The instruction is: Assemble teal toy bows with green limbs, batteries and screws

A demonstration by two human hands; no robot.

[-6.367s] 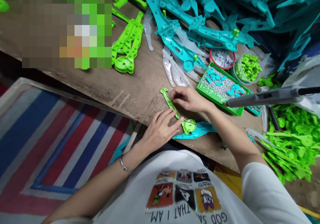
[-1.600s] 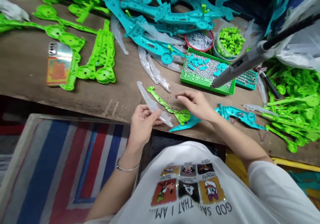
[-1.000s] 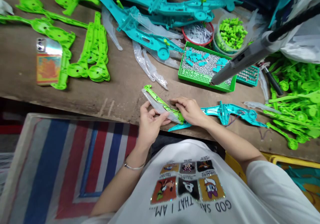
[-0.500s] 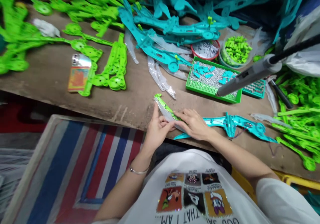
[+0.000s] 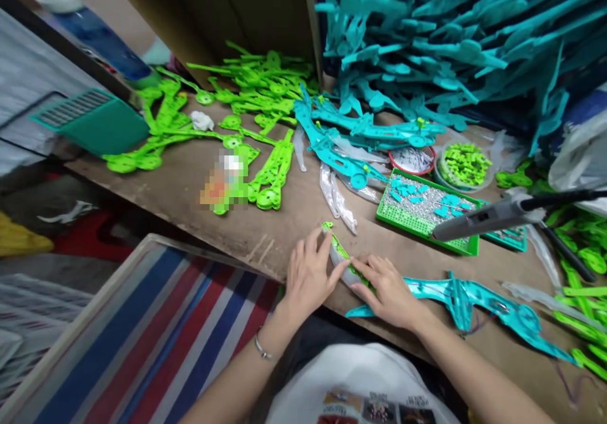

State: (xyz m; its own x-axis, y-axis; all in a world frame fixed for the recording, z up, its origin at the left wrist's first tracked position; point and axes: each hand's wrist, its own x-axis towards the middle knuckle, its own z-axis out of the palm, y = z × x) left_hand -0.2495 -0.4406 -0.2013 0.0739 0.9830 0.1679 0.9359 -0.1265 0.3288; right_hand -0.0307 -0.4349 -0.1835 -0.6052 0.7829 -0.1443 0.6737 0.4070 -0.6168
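A curved clear plastic blade piece (image 5: 349,277) with a bright green plastic strip (image 5: 337,244) along it lies slantwise at the table's front edge. My left hand (image 5: 308,275) grips its upper part, fingertips on the far end and thumb near the middle. Lower down, my right hand (image 5: 386,288) has its thumb and fingers closed about the same piece, covering that end. Partly behind my right hand rests a long turquoise plastic half-shell (image 5: 434,288), with thin wires near its right part.
A green tray (image 5: 403,222) holds small metal screws and turquoise bits. A grey power screwdriver (image 5: 478,220) hangs over it. Behind stand a tub of green pieces (image 5: 465,165) and a red-rimmed basket (image 5: 411,160). Turquoise shells (image 5: 417,51) are piled at the back, green parts (image 5: 270,177) at left.
The view has tilted up and left, showing more of the back. My left hand has moved up along the piece, fingers now over its far part; my right hand stays on the lower part.
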